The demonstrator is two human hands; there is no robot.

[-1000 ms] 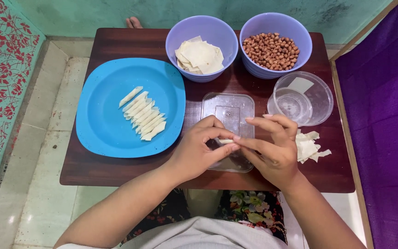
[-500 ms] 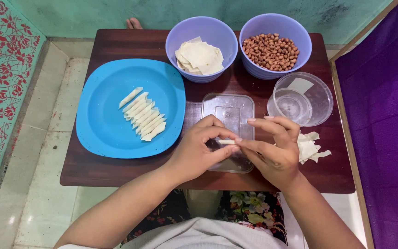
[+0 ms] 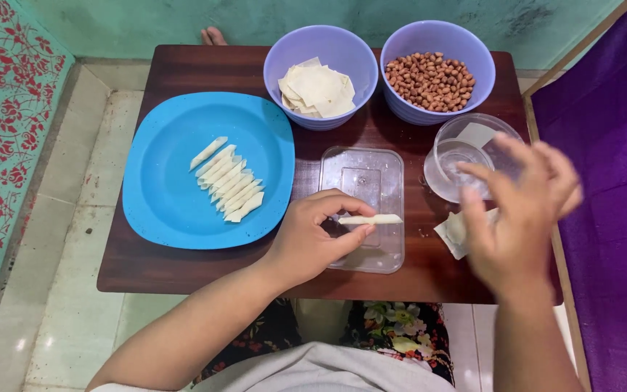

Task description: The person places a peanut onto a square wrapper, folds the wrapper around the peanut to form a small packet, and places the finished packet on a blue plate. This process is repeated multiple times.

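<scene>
The left hand (image 3: 313,236) pinches a thin rolled pastry stick (image 3: 370,219) by its left end, just above the clear flat lid (image 3: 363,174) at the centre of the worktop (image 3: 183,69). The right hand (image 3: 520,210), blurred at the right of the frame, is spread and holds nothing, well apart from the stick. Upper middle, one purple bowl (image 3: 288,62) holds pastry squares; another bowl (image 3: 473,47) holds peanuts. The blue plate (image 3: 161,196) at left carries a row of finished rolls (image 3: 228,181).
</scene>
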